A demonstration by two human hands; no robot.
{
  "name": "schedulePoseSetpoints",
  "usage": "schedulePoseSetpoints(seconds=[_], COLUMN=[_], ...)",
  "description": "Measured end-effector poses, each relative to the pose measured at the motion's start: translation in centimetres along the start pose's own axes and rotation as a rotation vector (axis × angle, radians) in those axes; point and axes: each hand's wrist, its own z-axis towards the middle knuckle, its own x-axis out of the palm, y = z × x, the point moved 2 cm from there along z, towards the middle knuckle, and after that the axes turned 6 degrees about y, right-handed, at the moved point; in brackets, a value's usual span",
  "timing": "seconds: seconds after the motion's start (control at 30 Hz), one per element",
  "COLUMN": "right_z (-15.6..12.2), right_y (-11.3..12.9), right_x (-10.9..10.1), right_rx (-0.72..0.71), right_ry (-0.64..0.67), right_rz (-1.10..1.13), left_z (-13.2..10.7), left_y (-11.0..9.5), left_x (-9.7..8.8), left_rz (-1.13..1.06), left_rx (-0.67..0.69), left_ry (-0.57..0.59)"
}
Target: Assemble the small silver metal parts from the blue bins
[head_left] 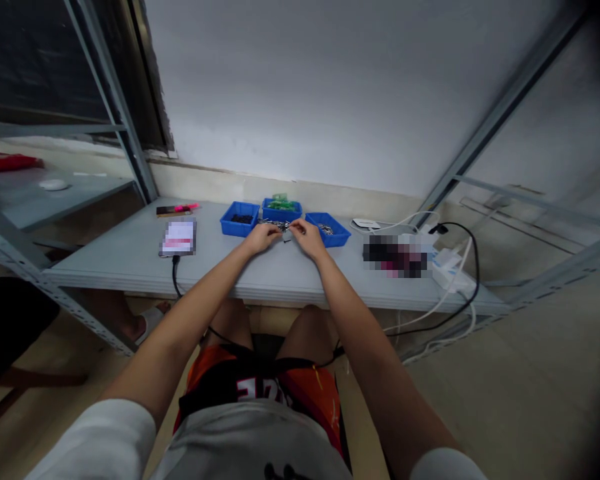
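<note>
At the middle of the shelf table, my left hand [263,237] is closed, its fingertips pinched together over something too small to name. Close by on the right, my right hand [307,238] also pinches at a tiny thing I cannot make out. A pile of small shiny metal pieces [275,223] lies just beyond the fingertips. Between the hands a small dark piece [287,241] shows near the tabletop. Around them stand a blue bin with dark small parts [231,228], a blue bin with green items [299,215] and a blue bin with silvery pieces [341,240].
A phone [179,238] with a cable lies left on the grey table [110,257]; a pink-and-black item [183,209] is behind it. At right are a blurred dark object [395,256], a white power strip [447,270] and tangled cables. Metal shelf posts frame both sides.
</note>
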Motion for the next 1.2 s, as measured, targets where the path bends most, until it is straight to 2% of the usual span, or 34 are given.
schedulePoseSetpoints(seconds=[0.1,0.17,0.27,0.33,0.47,0.6,0.73,0.93,1.03,1.2], right_z=[0.1,0.0,-0.1,-0.2,-0.1,0.2,0.4,0.3,0.2,0.3], right_y=[-0.7,-1.1,-1.4,-1.4,-1.4,-1.2,-0.7,-1.1,-2.0,-3.0], right_x=[0.2,0.5,1.1,1.3,1.2,0.5,0.1,0.6,0.9,1.2], right_rx=[0.027,0.024,0.006,0.004,0.018,0.048,0.04,0.063,0.154,0.274], right_ry=[0.025,0.103,0.244,0.277,0.224,0.048,-0.046,0.03,0.118,0.212], right_rz=[-0.006,-0.025,-0.065,-0.084,-0.078,-0.007,0.043,0.097,0.124,0.189], left_z=[0.0,0.0,0.0,0.0,0.1,0.1,0.1,-0.1,-0.1,-0.2], left_y=[0.0,-0.1,-0.6,-0.8,-0.5,0.0,0.0,0.3,0.6,0.5], left_x=[-0.5,-0.6,-0.5,-0.4,-0.5,-0.6,-0.1,0.8,1.2,1.3], left_rz=[0.022,0.025,0.039,0.058,0.079,0.085,0.064,0.017,0.019,0.044], left_rx=[-0.012,0.004,0.086,0.124,0.082,0.019,0.019,0.007,-0.003,-0.048], left_ry=[-0.109,-0.16,-0.149,-0.128,-0.153,-0.183,-0.043,0.171,0.208,0.17])
